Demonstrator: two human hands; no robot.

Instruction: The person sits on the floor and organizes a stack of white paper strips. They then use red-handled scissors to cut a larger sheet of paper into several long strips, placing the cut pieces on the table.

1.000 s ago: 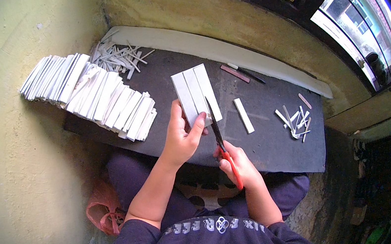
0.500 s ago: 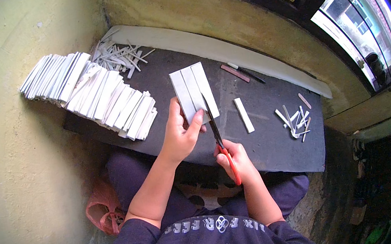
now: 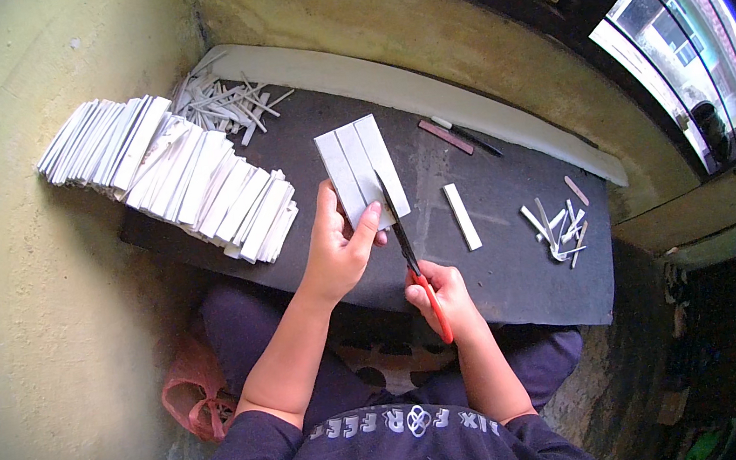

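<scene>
A white rectangular sheet piece [image 3: 348,165] with lines along its length is gripped by my left hand [image 3: 340,251], thumb on its front face and fingers behind. My right hand [image 3: 445,296] is closed around the red handles of a pair of scissors [image 3: 433,307]. The dark blades point up and away, over the sheet's lower right part, with the sheet between them. A loose white strip [image 3: 462,217] lies on the black work surface [image 3: 506,276], just right of the scissors.
Rows of stacked white strips [image 3: 192,184] fill the left side, with thin white offcuts [image 3: 229,108] behind them. More scraps [image 3: 560,226] lie at the right. A brownish bar [image 3: 446,137] and a dark pen [image 3: 473,140] rest near the back. A pink plastic bag [image 3: 194,396] sits below left.
The sheet has shifted slightly left and nearer, still in my left hand. The scissors have moved slightly, with the visible blade reaching a little higher along the sheet.
</scene>
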